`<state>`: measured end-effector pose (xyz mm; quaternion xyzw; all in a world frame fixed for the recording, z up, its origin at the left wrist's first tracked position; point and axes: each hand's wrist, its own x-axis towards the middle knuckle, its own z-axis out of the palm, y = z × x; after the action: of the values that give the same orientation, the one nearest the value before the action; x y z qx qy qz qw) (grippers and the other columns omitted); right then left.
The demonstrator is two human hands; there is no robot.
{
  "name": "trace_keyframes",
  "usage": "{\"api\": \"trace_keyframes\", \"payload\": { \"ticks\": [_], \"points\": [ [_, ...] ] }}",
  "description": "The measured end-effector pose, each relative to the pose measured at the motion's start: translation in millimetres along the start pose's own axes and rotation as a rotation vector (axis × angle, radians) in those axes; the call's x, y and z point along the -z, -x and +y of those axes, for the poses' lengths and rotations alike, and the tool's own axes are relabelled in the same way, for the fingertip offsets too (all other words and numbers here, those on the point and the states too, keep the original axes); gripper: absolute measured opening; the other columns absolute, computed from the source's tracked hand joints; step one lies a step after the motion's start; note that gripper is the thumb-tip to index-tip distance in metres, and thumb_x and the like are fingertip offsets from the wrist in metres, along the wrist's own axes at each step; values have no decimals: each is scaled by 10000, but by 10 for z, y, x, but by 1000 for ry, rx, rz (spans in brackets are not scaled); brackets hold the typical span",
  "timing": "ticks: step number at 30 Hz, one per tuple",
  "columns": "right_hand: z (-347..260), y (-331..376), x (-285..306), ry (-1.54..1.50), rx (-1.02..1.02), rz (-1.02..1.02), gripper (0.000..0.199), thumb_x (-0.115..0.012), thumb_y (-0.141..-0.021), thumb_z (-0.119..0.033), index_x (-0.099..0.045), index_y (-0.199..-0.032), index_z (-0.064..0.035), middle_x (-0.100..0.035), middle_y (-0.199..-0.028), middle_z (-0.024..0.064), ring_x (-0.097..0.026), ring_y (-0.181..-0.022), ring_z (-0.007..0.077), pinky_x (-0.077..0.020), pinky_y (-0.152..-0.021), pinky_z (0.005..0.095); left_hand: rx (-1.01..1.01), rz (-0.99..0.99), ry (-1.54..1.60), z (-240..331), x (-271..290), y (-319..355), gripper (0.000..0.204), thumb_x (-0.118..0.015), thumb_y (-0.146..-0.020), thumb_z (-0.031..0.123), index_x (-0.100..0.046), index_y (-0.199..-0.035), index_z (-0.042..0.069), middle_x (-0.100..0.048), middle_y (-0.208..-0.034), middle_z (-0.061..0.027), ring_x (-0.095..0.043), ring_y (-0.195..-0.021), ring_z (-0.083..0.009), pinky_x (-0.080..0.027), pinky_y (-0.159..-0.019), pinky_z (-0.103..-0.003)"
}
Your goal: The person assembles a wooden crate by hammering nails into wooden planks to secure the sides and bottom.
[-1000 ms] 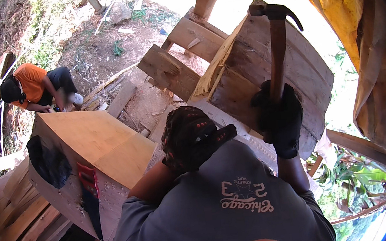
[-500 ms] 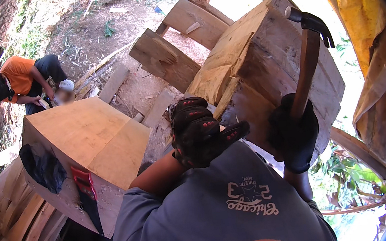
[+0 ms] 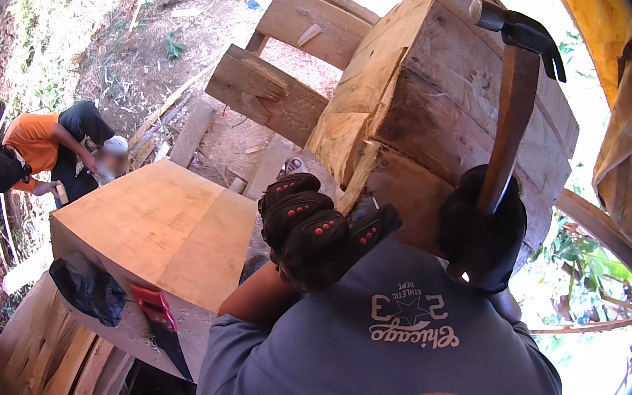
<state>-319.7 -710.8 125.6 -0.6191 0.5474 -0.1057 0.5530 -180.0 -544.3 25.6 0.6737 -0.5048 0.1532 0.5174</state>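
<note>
Head view: the hammer (image 3: 514, 106) is held upright, slightly tilted, by the right hand (image 3: 486, 232); the lower handle is wrapped in dark gloved fingers. The hammer's metal head is raised above the hand, claw turned to the right, and is seen in front of the big wooden box (image 3: 465, 61). The left hand (image 3: 320, 232) is covered by a black glove with red dots; its fingers are curled, thumb stuck out to the right, close to the near corner of the big wooden box. Whether anything is pinched there cannot be told. Notched timber (image 3: 264, 97) is seen just left of the big box. Farther left, a pale wooden box (image 3: 158, 225) is seen, with a red-handled saw (image 3: 154, 306) and a black plastic bag (image 3: 91, 292) placed at its side. Planks (image 3: 64, 394) are stacked lower left. A small piece is held by a crouching co-worker (image 3: 37, 145) in orange, upper left.
</note>
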Motion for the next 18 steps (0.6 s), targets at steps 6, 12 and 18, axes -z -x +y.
{"api": "trace_keyframes", "payload": {
  "ticks": [6,12,18],
  "points": [
    [20,-10,26,0,7,-29,320,-663,-898,55,-528,-1173,-39,-596,-705,84,-547,-451,168,-412,-375,295,-67,-56,-61,-15,46,-109,456,-1010,-668,206,-737,-1027,137,-580,-885,-3,-566,-775,-222,-513,-664,-416],
    [-13,8,17,-42,-15,-28,300,-702,-903,7,-532,-1143,-51,-602,-710,63,-536,-457,131,-401,-375,280,22,-72,-77,20,4,47,407,-985,-718,207,-759,-1053,154,-581,-894,0,-559,-773,-207,-496,-651,-399],
    [-103,28,-7,-174,-114,-17,281,-714,-892,15,-577,-1133,-30,-626,-733,56,-532,-464,108,-387,-383,264,-75,-251,-169,48,146,70,329,-968,-735,192,-772,-998,158,-565,-894,9,-551,-774,-204,-494,-664,-404]
  ]
}}
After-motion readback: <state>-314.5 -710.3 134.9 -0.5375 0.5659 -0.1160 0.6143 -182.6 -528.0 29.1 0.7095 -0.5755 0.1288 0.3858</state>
